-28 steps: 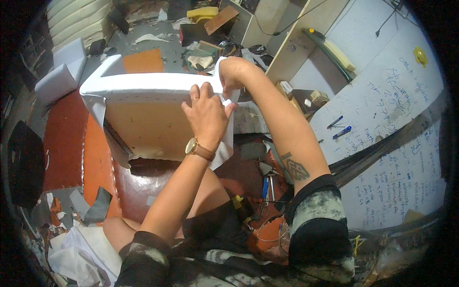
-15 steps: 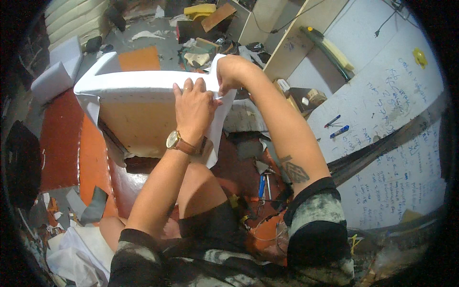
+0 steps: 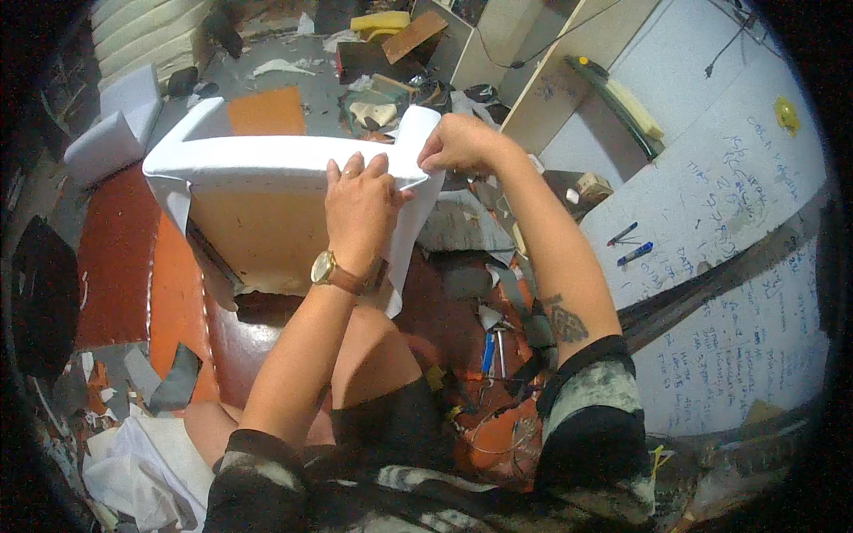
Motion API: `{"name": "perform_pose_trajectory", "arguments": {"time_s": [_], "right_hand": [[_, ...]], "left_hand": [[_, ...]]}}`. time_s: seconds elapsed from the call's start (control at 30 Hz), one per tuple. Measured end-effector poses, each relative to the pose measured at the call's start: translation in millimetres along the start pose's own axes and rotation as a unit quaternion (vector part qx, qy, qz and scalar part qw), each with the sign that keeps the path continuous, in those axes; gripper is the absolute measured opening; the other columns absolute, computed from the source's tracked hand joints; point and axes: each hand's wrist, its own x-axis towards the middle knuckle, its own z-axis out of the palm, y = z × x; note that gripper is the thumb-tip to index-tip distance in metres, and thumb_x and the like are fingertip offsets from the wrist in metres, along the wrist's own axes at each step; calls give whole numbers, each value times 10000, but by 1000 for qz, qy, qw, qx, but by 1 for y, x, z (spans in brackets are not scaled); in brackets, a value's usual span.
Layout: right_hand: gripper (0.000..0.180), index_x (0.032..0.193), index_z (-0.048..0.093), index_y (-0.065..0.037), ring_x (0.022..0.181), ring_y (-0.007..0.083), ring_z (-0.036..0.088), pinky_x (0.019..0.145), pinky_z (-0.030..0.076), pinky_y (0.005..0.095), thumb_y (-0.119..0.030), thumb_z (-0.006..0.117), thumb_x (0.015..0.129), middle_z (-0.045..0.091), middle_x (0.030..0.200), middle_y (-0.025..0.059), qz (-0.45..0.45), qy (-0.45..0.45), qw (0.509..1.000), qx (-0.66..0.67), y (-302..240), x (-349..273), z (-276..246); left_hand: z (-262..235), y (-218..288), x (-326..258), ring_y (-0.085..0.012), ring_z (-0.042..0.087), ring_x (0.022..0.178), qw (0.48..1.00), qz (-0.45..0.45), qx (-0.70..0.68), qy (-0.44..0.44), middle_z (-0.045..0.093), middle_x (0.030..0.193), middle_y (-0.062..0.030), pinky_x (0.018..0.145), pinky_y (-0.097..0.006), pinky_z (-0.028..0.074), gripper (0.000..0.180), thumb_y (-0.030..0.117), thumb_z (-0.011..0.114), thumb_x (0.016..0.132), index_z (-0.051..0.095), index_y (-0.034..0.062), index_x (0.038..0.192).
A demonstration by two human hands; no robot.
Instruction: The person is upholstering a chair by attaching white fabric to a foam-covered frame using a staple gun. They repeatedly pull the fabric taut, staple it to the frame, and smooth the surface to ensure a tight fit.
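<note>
"Where's the piece you're working on?"

"Right in front of me, just above my bent leg as I look down: a frame (image 3: 249, 155) padded and covered in white, with a bare wooden panel (image 3: 258, 222) facing me. I can't tell what bears its weight."

"And your left hand?"

"My left hand (image 3: 360, 204) lies over the front rail near its right end. The fingers are partly spread and pressed on the white cover, with the thumb beside a fold near the corner. They aren't closed around anything."

"The right one?"

"My right hand (image 3: 462, 145) is at that same corner, just beyond the left. Its fingers are curled in, thumb and forefinger drawn together on the cover's edge. The very tips are too small to make out well."

"What about the loose cloth?"

"A white flap (image 3: 404, 244) hangs down the right side, below both hands."

"Anything else around you?"

"A blue-handled tool (image 3: 488, 354) lies on the floor to the right of my leg. Farther right, two pens (image 3: 634, 254) rest on a white board covered in handwriting. At upper left there's another white padded piece (image 3: 111, 147), well apart from mine, and crumpled white fabric (image 3: 147, 466) lies at lower left."
</note>
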Motion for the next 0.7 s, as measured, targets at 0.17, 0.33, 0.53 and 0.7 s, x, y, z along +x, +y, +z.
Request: {"name": "perform_pose_trajectory", "arguments": {"time_s": [0.17, 0.33, 0.53, 0.7], "right_hand": [[367, 1178, 823, -113, 1127, 292, 750, 1020, 557, 405, -299, 823, 861, 794, 1201, 118, 20, 323, 940, 105, -16, -31, 85], [763, 1526, 539, -36, 1296, 327, 658, 1023, 537, 434, -115, 856, 836, 683, 1371, 218, 57, 463, 831, 302, -37, -80, 226], [320, 1171, 733, 25, 1039, 384, 732, 956, 556, 444, -52, 696, 863, 759, 1084, 218, 136, 487, 819, 270, -17, -118, 259], [254, 1046, 765, 53, 1018, 397, 739, 951, 569, 444, -9, 608, 856, 767, 1051, 228, 131, 471, 835, 253, -18, -121, 253]], "left_hand": [[-5, 4, -29, -412, 556, 1364, 993, -7, -96, 73, 651, 1401, -154, 1154, -583, 424, 186, 249, 832, 874, 795, 72, 919], [25, 36, -80, -138, 673, 1031, 695, -324, -642, -20, 723, 1113, -52, 882, -320, 557, 266, 289, 641, 1092, 722, 39, 1134], [48, 51, -51, -49, 565, 831, 567, -371, -733, -55, 647, 923, 56, 770, -253, 507, 323, 338, 540, 1149, 726, 73, 1135], [63, 51, -35, -20, 514, 787, 506, -407, -760, -21, 647, 894, 73, 713, -222, 443, 362, 400, 635, 1104, 738, 61, 1032]]}}
